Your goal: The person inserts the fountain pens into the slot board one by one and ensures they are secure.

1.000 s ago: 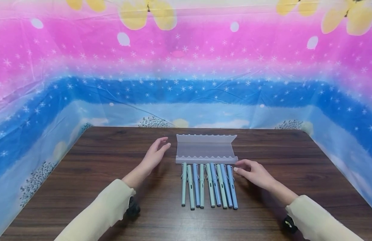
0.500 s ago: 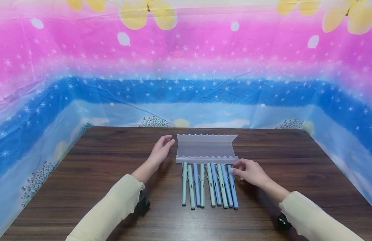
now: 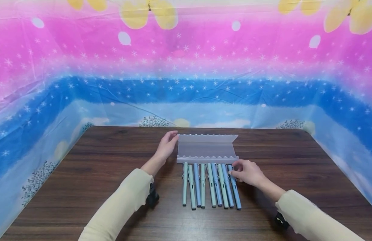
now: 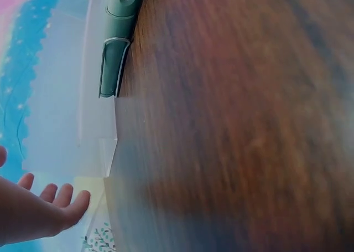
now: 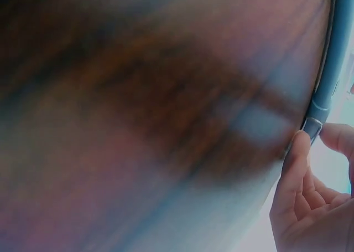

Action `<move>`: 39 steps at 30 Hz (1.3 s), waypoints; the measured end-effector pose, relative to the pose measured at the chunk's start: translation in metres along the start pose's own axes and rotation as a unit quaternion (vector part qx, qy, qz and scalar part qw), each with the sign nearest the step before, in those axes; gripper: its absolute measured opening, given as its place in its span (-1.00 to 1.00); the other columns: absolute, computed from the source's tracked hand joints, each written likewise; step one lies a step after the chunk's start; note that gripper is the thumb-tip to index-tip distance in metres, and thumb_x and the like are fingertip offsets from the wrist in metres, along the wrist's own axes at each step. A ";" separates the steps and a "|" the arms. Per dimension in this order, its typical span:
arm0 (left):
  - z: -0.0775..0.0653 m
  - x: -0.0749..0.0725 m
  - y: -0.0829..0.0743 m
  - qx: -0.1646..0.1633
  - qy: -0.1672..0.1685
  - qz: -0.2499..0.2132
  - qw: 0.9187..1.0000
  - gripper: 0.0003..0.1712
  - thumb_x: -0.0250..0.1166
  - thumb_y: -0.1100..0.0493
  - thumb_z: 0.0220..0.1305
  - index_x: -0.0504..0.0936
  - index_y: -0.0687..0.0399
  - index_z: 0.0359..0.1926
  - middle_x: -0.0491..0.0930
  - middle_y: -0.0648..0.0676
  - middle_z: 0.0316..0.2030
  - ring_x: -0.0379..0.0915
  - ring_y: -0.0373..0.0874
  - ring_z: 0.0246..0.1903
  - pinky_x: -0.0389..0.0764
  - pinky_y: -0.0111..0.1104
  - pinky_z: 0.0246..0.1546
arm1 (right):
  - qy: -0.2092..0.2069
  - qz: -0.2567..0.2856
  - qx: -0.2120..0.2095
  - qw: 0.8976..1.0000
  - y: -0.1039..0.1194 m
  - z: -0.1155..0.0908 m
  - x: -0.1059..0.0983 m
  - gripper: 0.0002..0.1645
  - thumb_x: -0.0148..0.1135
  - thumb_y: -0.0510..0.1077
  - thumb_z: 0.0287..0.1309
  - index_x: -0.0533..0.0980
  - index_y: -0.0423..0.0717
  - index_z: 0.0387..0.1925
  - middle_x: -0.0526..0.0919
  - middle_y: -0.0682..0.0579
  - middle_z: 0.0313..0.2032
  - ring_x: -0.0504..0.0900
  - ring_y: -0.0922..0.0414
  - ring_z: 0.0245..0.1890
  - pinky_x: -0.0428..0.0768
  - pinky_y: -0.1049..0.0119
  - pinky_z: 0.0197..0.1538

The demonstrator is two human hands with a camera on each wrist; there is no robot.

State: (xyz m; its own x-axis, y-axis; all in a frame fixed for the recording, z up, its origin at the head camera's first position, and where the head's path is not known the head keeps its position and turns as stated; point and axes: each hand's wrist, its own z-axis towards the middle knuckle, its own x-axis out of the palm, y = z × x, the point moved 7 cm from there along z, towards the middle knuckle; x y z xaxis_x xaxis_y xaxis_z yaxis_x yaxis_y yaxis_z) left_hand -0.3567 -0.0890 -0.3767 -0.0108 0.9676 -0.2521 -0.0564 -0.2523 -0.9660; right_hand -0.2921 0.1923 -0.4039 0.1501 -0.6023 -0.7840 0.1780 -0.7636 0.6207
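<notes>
Nine or so is not countable here; several capped pens, light green and blue, lie in a row on the table, such as a green pen point(image 3: 185, 187) at the left end. My right hand point(image 3: 249, 172) pinches the cap end of the rightmost blue pen point(image 3: 236, 194) between thumb and finger. Behind the row stands a translucent pen holder point(image 3: 205, 150) with notched front and back edges. At its far left corner is my left hand point(image 3: 166, 146), fingers loosely bent. In the left wrist view that hand point(image 4: 41, 210) looks relaxed; whether it touches the holder I cannot tell.
The dark wood-grain table point(image 3: 98, 174) carries all of this. Around it hangs a printed cloth point(image 3: 186, 87) in pink and blue, meeting the table's back and side edges.
My left hand has moved right and away from me, up to the holder's left corner. My right hand has come left onto the rightmost blue pen, whose lower end has shifted slightly right.
</notes>
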 end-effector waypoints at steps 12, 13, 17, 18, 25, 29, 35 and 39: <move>0.004 0.001 -0.003 0.024 -0.008 -0.001 1.000 -0.61 -0.05 0.09 0.32 0.35 0.17 0.10 0.37 0.15 0.03 0.25 -0.03 0.04 0.26 -0.19 0.05 | 0.018 0.008 -0.008 1.000 0.004 -0.001 0.000 -0.69 0.27 -0.16 -0.04 0.41 -0.16 -0.25 0.40 0.04 -0.65 0.40 0.15 -0.71 0.40 0.29 -0.61; 0.004 0.001 -0.003 0.023 -0.009 -0.001 1.000 -0.61 -0.05 0.09 0.32 0.36 0.18 0.09 0.37 0.15 0.03 0.26 -0.02 0.04 0.26 -0.19 0.05 | 0.020 0.009 -0.009 1.000 0.004 -0.001 0.000 -0.70 0.28 -0.16 -0.04 0.40 -0.15 -0.26 0.39 0.03 -0.64 0.40 0.14 -0.71 0.42 0.29 -0.61; 0.005 0.001 -0.001 0.020 -0.015 0.000 1.000 -0.62 -0.04 0.09 0.32 0.39 0.19 0.07 0.38 0.14 0.02 0.27 -0.02 0.02 0.27 -0.19 0.04 | 0.025 0.004 -0.023 0.999 0.004 0.000 0.002 -0.72 0.28 -0.19 -0.05 0.37 -0.12 -0.30 0.37 0.03 -0.57 0.39 0.15 -0.68 0.46 0.32 -0.63; 0.005 0.001 -0.001 0.019 -0.016 0.000 1.000 -0.62 -0.04 0.09 0.32 0.39 0.19 0.06 0.39 0.14 0.02 0.27 -0.03 0.02 0.27 -0.20 0.04 | 0.024 0.001 -0.026 0.999 0.005 0.000 0.002 -0.71 0.29 -0.20 -0.05 0.36 -0.12 -0.31 0.38 0.04 -0.56 0.39 0.15 -0.67 0.46 0.32 -0.63; 0.006 0.003 0.000 0.015 -0.017 -0.003 1.000 -0.64 -0.03 0.09 0.31 0.40 0.17 0.05 0.39 0.14 0.01 0.27 -0.03 0.02 0.27 -0.20 0.04 | 0.032 0.014 -0.009 0.999 0.001 0.001 0.003 -0.58 0.31 -0.22 -0.10 0.29 -0.17 -0.22 0.40 0.04 -0.59 0.40 0.14 -0.67 0.46 0.30 -0.61; 0.007 0.003 -0.001 0.015 -0.018 -0.002 1.000 -0.64 -0.03 0.09 0.31 0.40 0.17 0.05 0.39 0.14 0.02 0.26 -0.04 0.03 0.26 -0.19 0.04 | 0.043 0.011 -0.007 0.999 0.000 0.002 0.005 -0.55 0.33 -0.17 -0.11 0.32 -0.19 -0.20 0.40 0.03 -0.61 0.39 0.15 -0.72 0.43 0.28 -0.62; 0.009 0.003 -0.004 0.018 -0.023 0.004 1.000 -0.65 -0.03 0.10 0.31 0.42 0.18 0.02 0.41 0.14 0.00 0.28 -0.03 0.02 0.28 -0.20 0.03 | 0.055 -0.025 -0.043 0.997 0.003 0.002 0.007 -0.52 0.31 -0.12 -0.07 0.36 -0.18 -0.11 0.36 0.05 -0.62 0.37 0.17 -0.74 0.39 0.29 -0.65; 0.010 0.002 -0.004 0.018 -0.031 0.004 0.999 -0.66 -0.01 0.10 0.30 0.44 0.18 0.00 0.43 0.14 -0.03 0.31 -0.04 -0.02 0.32 -0.21 0.00 | 0.047 -0.054 -0.078 0.994 0.007 0.002 0.007 -0.55 0.28 -0.09 -0.04 0.38 -0.18 -0.11 0.36 0.10 -0.66 0.33 0.20 -0.74 0.34 0.32 -0.64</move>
State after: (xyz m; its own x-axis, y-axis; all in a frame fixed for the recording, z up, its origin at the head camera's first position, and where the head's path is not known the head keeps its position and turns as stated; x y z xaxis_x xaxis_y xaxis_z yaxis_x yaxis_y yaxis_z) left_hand -0.3666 -0.0857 -0.3731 -0.0726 0.9644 -0.2543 -0.0922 -0.2603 -0.9611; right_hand -0.2915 0.1822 -0.4047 0.2114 -0.4876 -0.8471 0.3458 -0.7733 0.5315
